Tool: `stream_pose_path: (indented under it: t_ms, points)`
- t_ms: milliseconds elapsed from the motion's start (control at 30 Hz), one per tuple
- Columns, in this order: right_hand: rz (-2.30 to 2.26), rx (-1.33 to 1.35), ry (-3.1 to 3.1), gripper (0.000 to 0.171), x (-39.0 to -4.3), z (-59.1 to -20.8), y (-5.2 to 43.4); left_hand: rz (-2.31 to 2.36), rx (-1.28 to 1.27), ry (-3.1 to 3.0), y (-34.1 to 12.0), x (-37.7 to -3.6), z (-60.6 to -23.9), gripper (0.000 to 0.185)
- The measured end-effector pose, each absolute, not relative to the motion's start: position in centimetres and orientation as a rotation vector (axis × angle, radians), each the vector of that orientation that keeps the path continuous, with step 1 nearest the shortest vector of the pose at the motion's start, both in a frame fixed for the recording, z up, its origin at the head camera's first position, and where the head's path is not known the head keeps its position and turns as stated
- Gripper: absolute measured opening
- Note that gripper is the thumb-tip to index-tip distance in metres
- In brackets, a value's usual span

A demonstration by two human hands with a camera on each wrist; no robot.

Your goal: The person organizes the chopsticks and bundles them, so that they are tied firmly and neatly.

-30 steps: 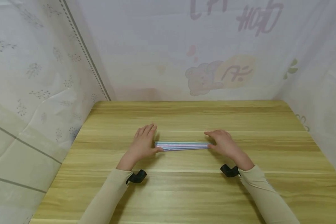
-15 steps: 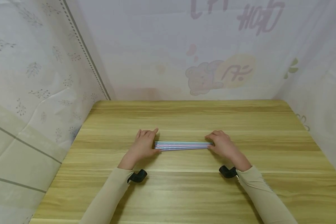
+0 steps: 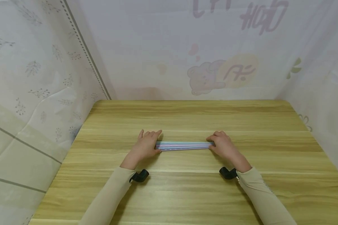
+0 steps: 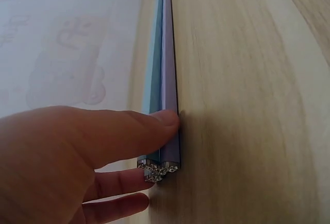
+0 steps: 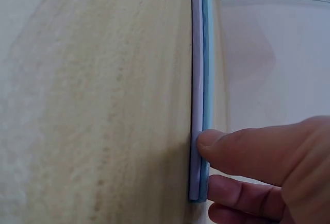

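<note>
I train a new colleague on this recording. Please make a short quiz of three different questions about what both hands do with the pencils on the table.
1. True or false: the pencil bundle lies flat on the wooden table.
2. Which part of the bundle does the left hand touch? A) its left end B) its middle C) nothing
3. Fill in: the right hand holds the bundle's ____ end.

Key: 1 true; 2 A; 3 right.

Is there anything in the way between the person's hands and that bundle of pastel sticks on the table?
Nothing visible. The left hand already touches one end of the pastel sticks, and the right hand touches the other end. The wrist views show a thumb of each hand pressed against the sticks, which lie on the wooden table.
</note>
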State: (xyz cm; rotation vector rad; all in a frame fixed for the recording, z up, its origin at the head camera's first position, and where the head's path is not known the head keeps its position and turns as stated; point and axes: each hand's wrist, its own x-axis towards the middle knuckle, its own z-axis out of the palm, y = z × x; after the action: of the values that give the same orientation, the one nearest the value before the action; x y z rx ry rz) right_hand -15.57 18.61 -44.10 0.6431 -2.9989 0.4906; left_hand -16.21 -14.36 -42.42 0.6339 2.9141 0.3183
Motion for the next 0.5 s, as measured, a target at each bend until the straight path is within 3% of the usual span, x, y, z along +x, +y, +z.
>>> stream_pose_path:
  t_ms: [100,300,500]
  points:
    - [0.495,0.64,-2.983,0.021,-15.53,-44.18,18.57,0.315,0.663,2.929,-14.3,-16.14,-42.51,0.073]
    - [0.51,0.636,-2.939,0.012,-15.52,-44.35,18.48,0.322,0.743,2.979,-14.22,-15.99,-42.9,0.035]
    - [0.536,0.618,-2.95,0.014,-15.47,-44.43,18.35,0.338,0.758,2.981,-14.18,-15.81,-43.0,0.027]
